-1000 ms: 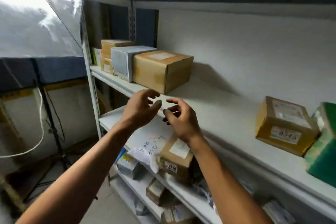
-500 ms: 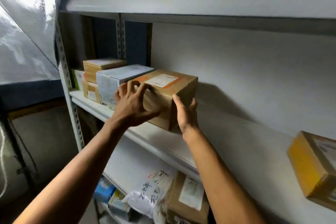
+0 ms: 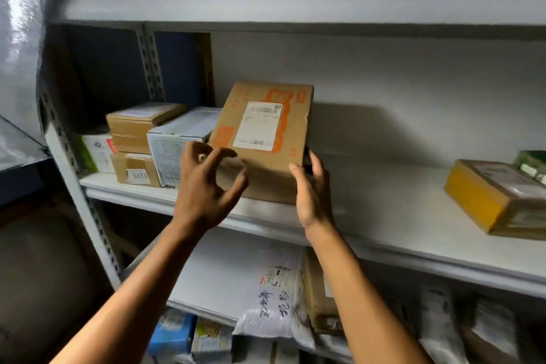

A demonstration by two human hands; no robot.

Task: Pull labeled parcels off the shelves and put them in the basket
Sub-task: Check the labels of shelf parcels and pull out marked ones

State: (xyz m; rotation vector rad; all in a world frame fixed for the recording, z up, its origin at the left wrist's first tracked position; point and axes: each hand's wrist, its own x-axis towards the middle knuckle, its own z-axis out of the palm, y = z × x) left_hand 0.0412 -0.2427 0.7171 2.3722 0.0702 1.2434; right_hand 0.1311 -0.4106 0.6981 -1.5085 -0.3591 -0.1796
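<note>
Tipping up at frame centre, a brown parcel is being handled on the middle shelf; its rear edge is being lifted so the labeled top is facing the camera, while its lower front edge looks to be resting on the shelf.

The right hand is being pressed against the parcel's right side, fingers wrapped on the lower right corner. The left hand is being held at the lower left corner, fingers spread and curled; whether the cardboard is being touched there cannot be told.

Progress: early, as judged. No basket is being shown, so nothing can be counted as delivered. Still being left on the shelf: a stack of boxes at centre left, a white box just beside the parcel, a yellow-taped box far right. More bags and parcels are being stored on the lower shelf.

Parcel look: plain corrugated carton, orange print, white shipping label with barcode, edges slightly worn. Rigid enough for a two-handed lift, probably.
</note>
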